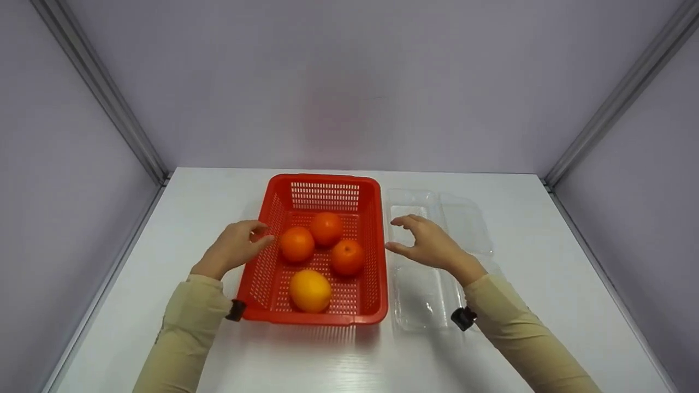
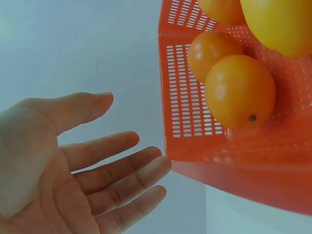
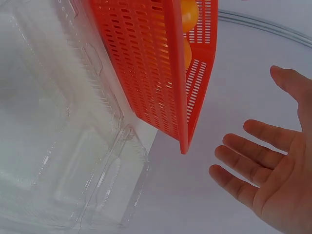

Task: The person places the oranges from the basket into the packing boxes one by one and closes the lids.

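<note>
The left hand [image 1: 232, 248] is empty, fingers loosely extended, at the left rim of the red plastic basket [image 1: 378, 229]; whether it touches the rim, I cannot tell. The right hand [image 1: 431, 245], empty too, hangs with fingers spread above the clear plastic containers, apart from the basket's right side. The fruit lies inside the basket, on its perforated floor.

The likeliest trouble, I judge, is rolling: nothing wedges the round fruit, so a basket lifted or nudged from one side would tilt and send it into the walls. Smooth peel could slip from a fingertip pinch. The right sleeve [image 1: 508, 311] passes close over thin, hard-to-see plastic, so a low sweep might knock it askew.

Counted: one basket; three oranges, at left [image 1: 296, 244], back [image 1: 326, 229] and right [image 1: 347, 257]; one yellow fruit [image 1: 310, 291] nearest the front; apparently two containers, back [image 1: 464, 224] and front [image 1: 418, 297], though their transparent edges blur the count.
</note>
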Motion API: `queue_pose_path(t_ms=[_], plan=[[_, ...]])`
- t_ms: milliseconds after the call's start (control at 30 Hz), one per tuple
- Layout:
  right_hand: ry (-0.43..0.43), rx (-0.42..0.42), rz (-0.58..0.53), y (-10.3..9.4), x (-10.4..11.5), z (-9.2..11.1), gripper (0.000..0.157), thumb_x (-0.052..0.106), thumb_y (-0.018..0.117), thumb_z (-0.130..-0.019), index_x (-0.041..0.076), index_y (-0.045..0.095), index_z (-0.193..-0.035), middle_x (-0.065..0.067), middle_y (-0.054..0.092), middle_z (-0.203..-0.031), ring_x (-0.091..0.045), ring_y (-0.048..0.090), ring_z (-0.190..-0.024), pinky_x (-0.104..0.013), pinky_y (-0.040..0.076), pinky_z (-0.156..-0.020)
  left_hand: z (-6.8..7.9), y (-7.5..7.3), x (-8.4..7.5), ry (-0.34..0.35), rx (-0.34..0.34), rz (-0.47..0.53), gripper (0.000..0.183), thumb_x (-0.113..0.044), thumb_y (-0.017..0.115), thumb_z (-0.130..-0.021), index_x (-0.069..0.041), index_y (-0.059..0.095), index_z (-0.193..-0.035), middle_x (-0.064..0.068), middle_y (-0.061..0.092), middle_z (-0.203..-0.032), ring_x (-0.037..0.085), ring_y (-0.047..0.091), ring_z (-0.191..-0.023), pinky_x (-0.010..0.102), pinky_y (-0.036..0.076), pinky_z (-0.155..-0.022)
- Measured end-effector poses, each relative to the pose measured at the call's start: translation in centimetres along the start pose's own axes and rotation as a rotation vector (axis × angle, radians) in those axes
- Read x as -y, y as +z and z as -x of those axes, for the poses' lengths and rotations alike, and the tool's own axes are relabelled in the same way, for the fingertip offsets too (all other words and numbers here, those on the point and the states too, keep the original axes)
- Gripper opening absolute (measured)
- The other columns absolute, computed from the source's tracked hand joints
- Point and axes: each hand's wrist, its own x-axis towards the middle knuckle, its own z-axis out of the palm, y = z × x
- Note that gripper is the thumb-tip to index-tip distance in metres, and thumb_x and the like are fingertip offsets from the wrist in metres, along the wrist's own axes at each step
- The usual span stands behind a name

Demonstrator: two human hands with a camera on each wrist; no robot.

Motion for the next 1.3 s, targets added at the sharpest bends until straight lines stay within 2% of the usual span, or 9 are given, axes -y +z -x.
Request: queue_pose_path(t_ms=[233,500,800,1033,1133,1300], plan=[[-0.055,0.053,-0.028,0.4,0.8,0.0,0.048,0.032,0.068,-0.088,-0.002,0.059,-0.122,-0.019,0.066,-0.121,-0.037,0.062,-0.108,-0.049,0.051,-0.096,0.8,-0.2,1.3,0.006,-0.013,0.049,0.043,-0.024,0.056,-0.098,0.008,0.055,-0.126,0.025,0.063,-0.118,0.036,0.061,-0.105,0.047,0.054,-0.09],[-0.108,0.097,-0.08,1.2,1.9,0.0,0.045,0.029,0.068,-0.089,-0.003,0.06,-0.12,-0.02,0.067,-0.116,-0.033,0.062,-0.103,-0.047,0.052,-0.092,1.4,0.0,2.8,-0.017,0.011,0.037,0.033,-0.011,0.063,-0.092,0.01,0.06,-0.117,0.026,0.065,-0.108,0.033,0.063,-0.097,0.045,0.055,-0.084],[-0.103,0.15,-0.085,2.4,3.1,-0.2,0.043,0.028,0.068,-0.089,0.0,0.06,-0.12,-0.016,0.068,-0.113,-0.03,0.062,-0.1,-0.045,0.053,-0.092,1.7,0.6,4.1,-0.121,0.07,0.075,0.04,-0.006,0.069,-0.086,0.012,0.058,-0.12,0.024,0.066,-0.103,0.025,0.064,-0.089,0.037,0.055,-0.078],[-0.108,0.178,-0.083,3.2,4.0,-0.5,0.047,0.028,0.067,-0.089,-0.004,0.058,-0.123,-0.018,0.067,-0.116,-0.031,0.064,-0.104,-0.045,0.052,-0.097,1.5,1.0,4.8,-0.215,0.13,0.178,0.042,-0.013,0.067,-0.09,0.012,0.058,-0.122,0.023,0.07,-0.104,0.025,0.07,-0.089,0.045,0.058,-0.087],[-0.099,0.191,-0.106,3.5,4.3,-0.6,0.048,0.027,0.068,-0.089,-0.005,0.058,-0.124,-0.021,0.066,-0.118,-0.034,0.063,-0.107,-0.047,0.052,-0.098,1.4,1.2,5.0,-0.241,0.147,0.235,0.039,-0.015,0.065,-0.091,0.012,0.06,-0.119,0.023,0.071,-0.103,0.02,0.071,-0.083,0.043,0.058,-0.086],[-0.108,0.223,-0.118,4.3,4.9,-0.8,0.048,0.028,0.067,-0.09,-0.004,0.057,-0.125,-0.021,0.065,-0.122,-0.035,0.063,-0.11,-0.047,0.051,-0.099,1.4,1.4,5.1,-0.274,0.158,0.297,0.038,-0.014,0.063,-0.093,0.014,0.06,-0.118,0.022,0.071,-0.098,0.007,0.065,-0.069,0.034,0.061,-0.078]])
